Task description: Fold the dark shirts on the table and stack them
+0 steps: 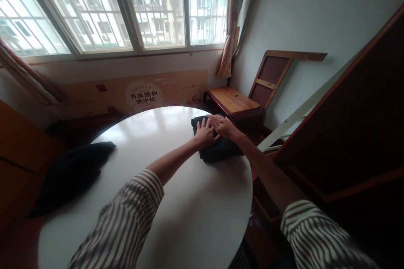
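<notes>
A dark folded piece of fabric, probably clothing point(221, 151), lies near the far right edge of the round white table point(186, 201). My left hand point(205, 133) rests on top of it, with the fingers spread. Beside it and partly overlapping its fingertips, my right hand point(223, 126) lies over the fabric with its fingers stretched out flat. Neither hand appears to grip the cloth. On the left side of the table sits another dark cloth point(75, 176), loosely heaped and hanging over the edge.
Beyond the table is a wooden bench-like piece point(233, 98) with a framed wooden panel point(271, 73) behind it. A large dark wooden panel point(353, 134) leans in from the right. A printed banner point(176, 86) stands below the barred window point(158, 8).
</notes>
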The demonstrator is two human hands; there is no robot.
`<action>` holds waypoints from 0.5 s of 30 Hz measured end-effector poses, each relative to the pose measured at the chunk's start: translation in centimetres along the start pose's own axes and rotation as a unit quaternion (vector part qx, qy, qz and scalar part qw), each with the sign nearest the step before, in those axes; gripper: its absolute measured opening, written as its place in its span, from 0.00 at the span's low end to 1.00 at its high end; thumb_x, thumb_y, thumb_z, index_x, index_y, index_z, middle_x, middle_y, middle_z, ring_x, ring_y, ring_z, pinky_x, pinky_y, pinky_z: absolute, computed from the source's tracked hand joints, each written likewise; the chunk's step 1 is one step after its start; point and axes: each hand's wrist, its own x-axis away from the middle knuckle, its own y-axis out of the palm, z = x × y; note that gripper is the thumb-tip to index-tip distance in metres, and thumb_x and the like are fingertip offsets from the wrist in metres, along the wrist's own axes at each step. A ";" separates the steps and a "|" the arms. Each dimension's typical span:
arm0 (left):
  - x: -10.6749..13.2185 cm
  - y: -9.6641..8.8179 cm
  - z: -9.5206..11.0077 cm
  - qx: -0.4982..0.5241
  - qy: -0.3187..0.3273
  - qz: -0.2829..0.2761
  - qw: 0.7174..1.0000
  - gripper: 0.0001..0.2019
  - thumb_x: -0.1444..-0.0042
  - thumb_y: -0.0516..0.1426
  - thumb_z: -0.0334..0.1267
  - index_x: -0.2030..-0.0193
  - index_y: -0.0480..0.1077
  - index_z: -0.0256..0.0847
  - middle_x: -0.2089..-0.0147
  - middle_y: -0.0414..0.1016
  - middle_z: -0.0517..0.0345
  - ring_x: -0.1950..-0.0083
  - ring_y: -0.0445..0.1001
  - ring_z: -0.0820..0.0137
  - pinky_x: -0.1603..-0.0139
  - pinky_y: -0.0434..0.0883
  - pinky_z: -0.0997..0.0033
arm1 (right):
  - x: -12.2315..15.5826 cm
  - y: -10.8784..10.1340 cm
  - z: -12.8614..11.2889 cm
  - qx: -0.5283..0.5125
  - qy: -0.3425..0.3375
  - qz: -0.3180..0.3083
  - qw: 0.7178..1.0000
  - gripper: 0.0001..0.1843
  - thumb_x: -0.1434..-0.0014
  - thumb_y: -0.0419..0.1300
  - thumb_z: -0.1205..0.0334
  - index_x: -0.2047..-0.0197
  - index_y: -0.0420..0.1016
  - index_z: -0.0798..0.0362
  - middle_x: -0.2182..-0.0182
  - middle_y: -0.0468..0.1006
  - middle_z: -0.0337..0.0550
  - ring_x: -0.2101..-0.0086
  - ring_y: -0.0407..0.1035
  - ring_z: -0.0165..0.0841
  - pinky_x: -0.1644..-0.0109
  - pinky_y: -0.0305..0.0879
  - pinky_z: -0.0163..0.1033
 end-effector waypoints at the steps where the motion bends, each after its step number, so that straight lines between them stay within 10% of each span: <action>1: -0.1 0.3 -0.5 0.002 -0.014 -0.003 1.000 0.41 0.36 0.45 0.60 0.25 0.45 0.32 0.24 0.40 0.36 0.24 0.38 0.44 0.29 0.39 0.37 | -0.7 1.1 0.3 0.008 0.003 -0.005 1.000 0.20 0.33 0.53 0.51 0.45 0.76 0.51 0.46 0.78 0.47 0.43 0.66 0.40 0.36 0.56 0.49; 15: -1.5 1.1 -2.5 0.024 -0.046 -0.043 0.998 0.32 0.33 0.39 0.43 0.26 0.46 0.28 0.24 0.41 0.38 0.24 0.41 0.54 0.27 0.42 0.45 | 2.7 4.9 3.2 0.133 -0.032 -0.046 0.990 0.26 0.30 0.45 0.58 0.33 0.64 0.54 0.32 0.59 0.54 0.31 0.48 0.46 0.31 0.29 0.66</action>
